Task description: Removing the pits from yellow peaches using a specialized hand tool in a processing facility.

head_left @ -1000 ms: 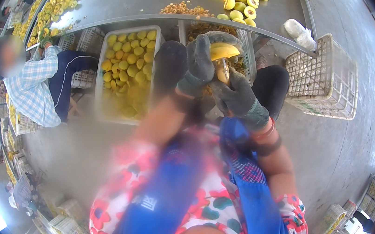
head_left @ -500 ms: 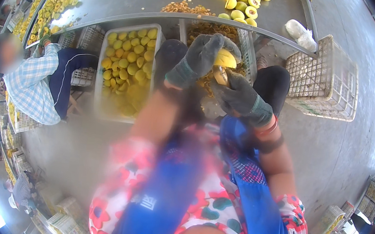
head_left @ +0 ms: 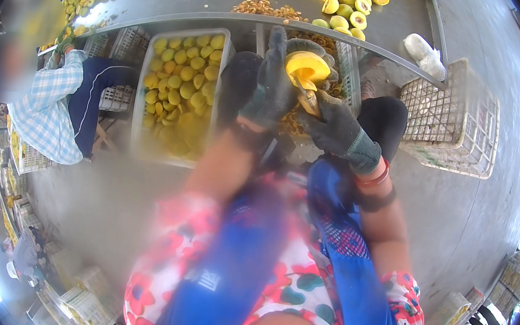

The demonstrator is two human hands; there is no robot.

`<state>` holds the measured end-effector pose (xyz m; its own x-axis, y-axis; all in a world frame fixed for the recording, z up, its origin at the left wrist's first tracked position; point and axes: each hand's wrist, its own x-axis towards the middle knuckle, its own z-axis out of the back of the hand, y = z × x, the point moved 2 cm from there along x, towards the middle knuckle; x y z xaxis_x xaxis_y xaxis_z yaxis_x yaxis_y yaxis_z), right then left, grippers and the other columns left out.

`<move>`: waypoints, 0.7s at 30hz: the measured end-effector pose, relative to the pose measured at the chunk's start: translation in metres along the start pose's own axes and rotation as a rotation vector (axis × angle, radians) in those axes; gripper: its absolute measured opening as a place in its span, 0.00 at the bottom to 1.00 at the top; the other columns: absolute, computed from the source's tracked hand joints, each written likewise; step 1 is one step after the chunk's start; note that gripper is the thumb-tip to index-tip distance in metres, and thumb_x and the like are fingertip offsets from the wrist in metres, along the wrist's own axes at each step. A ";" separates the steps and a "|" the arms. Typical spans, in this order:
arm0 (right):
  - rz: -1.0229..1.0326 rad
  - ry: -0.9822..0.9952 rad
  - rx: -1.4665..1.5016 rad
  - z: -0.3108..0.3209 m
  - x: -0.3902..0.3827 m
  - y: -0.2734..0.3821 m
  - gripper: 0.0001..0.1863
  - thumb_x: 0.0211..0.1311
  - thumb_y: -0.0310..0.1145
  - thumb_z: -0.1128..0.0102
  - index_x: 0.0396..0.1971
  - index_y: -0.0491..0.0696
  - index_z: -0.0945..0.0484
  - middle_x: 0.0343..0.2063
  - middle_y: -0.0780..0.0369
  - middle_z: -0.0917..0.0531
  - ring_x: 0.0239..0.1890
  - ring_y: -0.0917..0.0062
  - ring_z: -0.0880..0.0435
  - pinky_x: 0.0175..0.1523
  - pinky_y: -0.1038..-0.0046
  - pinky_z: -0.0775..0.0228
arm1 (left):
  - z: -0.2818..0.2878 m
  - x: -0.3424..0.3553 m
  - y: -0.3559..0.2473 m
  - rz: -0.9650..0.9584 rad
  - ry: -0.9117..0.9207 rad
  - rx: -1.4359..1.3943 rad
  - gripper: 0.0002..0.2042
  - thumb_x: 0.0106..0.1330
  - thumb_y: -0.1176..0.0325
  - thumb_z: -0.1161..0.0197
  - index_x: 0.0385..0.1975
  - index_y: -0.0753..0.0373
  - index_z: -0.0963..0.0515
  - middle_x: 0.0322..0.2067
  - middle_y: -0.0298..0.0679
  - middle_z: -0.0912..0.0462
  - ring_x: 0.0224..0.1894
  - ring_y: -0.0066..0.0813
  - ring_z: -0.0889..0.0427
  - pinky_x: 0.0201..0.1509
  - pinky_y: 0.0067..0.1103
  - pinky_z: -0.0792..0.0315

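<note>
Head view: cut, round yellow fruit (head_left: 303,64), held up in front of a person (head_left: 296,264).
Grey-gloved left hand (head_left: 275,77): cupped around the fruit.
Grey-gloved right hand (head_left: 335,127): grips a small tan-and-silver tool (head_left: 310,103) by the fruit.
White plastic crate (head_left: 223,67): many round yellow fruits (head_left: 182,78) inside, on the left.

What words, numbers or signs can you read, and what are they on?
Small white mark on the blue cloth: too blurred to read.
Held yellow fruit: no writing visible.
I can't read any other words, numbers or signs.
</note>
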<state>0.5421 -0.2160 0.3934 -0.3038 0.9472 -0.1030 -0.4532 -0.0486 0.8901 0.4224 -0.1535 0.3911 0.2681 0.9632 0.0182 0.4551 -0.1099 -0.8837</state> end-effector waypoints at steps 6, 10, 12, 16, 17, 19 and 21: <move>0.323 -0.168 -0.300 -0.006 -0.003 -0.016 0.12 0.60 0.29 0.46 0.43 0.42 0.29 0.22 0.66 0.25 0.23 0.86 0.26 0.27 0.77 0.33 | 0.052 0.024 0.001 0.012 -0.079 -0.334 0.34 0.70 0.40 0.69 0.45 0.70 0.29 0.40 0.49 0.20 0.42 0.37 0.20 0.47 0.26 0.25; 0.198 -0.206 -0.136 -0.005 0.004 -0.032 0.12 0.59 0.29 0.45 0.41 0.41 0.29 0.28 0.58 0.22 0.29 0.75 0.23 0.34 0.70 0.30 | 0.061 0.009 -0.019 -0.187 -0.127 0.141 0.35 0.68 0.39 0.65 0.46 0.70 0.28 0.41 0.51 0.20 0.43 0.39 0.20 0.50 0.27 0.27; 0.259 -0.388 -0.091 -0.009 0.019 -0.054 0.13 0.57 0.29 0.43 0.41 0.40 0.29 0.28 0.56 0.22 0.29 0.70 0.22 0.35 0.68 0.29 | 0.063 -0.004 -0.043 -0.536 -0.077 0.928 0.32 0.68 0.39 0.60 0.46 0.68 0.27 0.42 0.49 0.20 0.43 0.37 0.21 0.50 0.25 0.28; 0.000 -0.269 -0.691 -0.001 0.047 -0.144 0.16 0.54 0.28 0.41 0.43 0.42 0.28 0.34 0.52 0.22 0.34 0.59 0.20 0.37 0.63 0.27 | 0.173 0.000 -0.022 -0.711 -0.402 1.636 0.31 0.66 0.40 0.55 0.49 0.66 0.28 0.44 0.45 0.21 0.45 0.34 0.22 0.50 0.24 0.29; 0.064 -0.409 -0.624 0.002 0.045 -0.152 0.16 0.53 0.29 0.41 0.43 0.43 0.28 0.36 0.51 0.22 0.36 0.56 0.20 0.38 0.62 0.27 | 0.203 -0.005 -0.024 -0.652 -0.457 1.452 0.31 0.66 0.40 0.54 0.50 0.65 0.29 0.45 0.45 0.22 0.46 0.34 0.23 0.50 0.25 0.29; 0.109 -0.487 -0.567 0.003 0.040 -0.130 0.19 0.55 0.33 0.42 0.47 0.45 0.31 0.37 0.48 0.21 0.37 0.53 0.20 0.39 0.60 0.27 | 0.268 -0.034 -0.033 -0.523 -0.558 1.088 0.31 0.65 0.39 0.53 0.51 0.64 0.31 0.46 0.43 0.24 0.47 0.33 0.24 0.52 0.25 0.30; 0.149 -0.576 -0.514 0.005 0.041 -0.110 0.22 0.57 0.37 0.43 0.51 0.48 0.34 0.38 0.46 0.21 0.37 0.50 0.20 0.40 0.57 0.27 | 0.317 -0.070 -0.039 -0.461 -0.624 0.911 0.31 0.65 0.39 0.53 0.52 0.63 0.31 0.46 0.42 0.25 0.48 0.32 0.25 0.52 0.26 0.30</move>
<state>0.5833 -0.1705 0.2936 0.0268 0.9274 0.3730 -0.8153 -0.1957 0.5450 0.1168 -0.1384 0.2761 -0.3351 0.8468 0.4131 -0.4363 0.2492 -0.8646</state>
